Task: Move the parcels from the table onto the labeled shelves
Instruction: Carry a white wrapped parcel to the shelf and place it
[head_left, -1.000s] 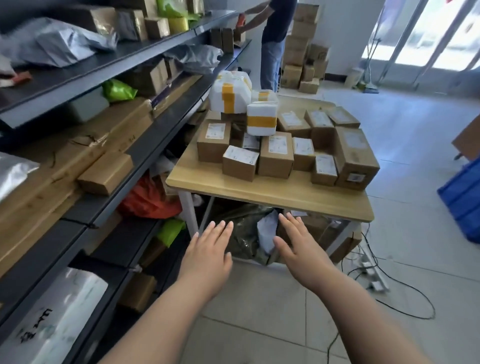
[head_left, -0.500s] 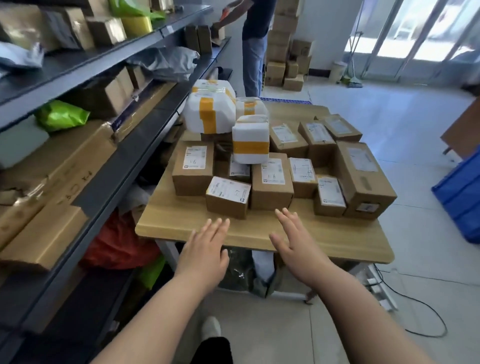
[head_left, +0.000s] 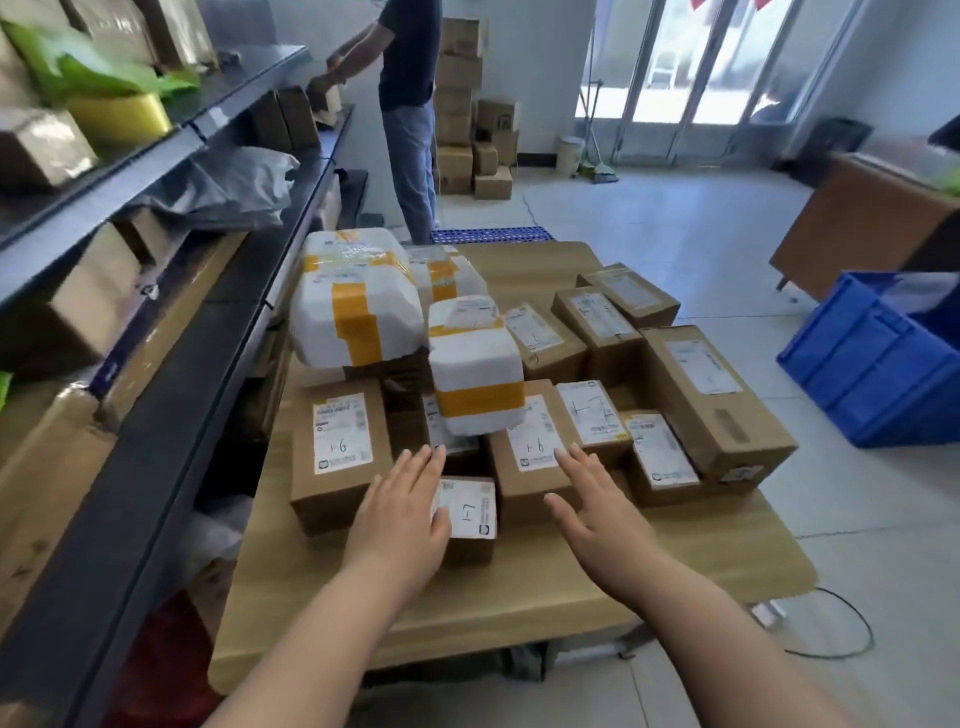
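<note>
Left hand (head_left: 397, 514) flat over small box (head_left: 470, 512).

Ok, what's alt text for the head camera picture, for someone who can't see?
An open left hand and right hand stretch toward a small brown cardboard box on a wooden table crowded with cardboard parcels and white wrapped parcels with yellow tape, beside dark metal shelves.

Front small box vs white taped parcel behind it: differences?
The small box is brown cardboard; the white parcel is white with yellow tape. The small box sits on the table; the white parcel is perched tilted on other boxes. The left hand covers part of the small box, not the white parcel. Both carry labels.
</note>
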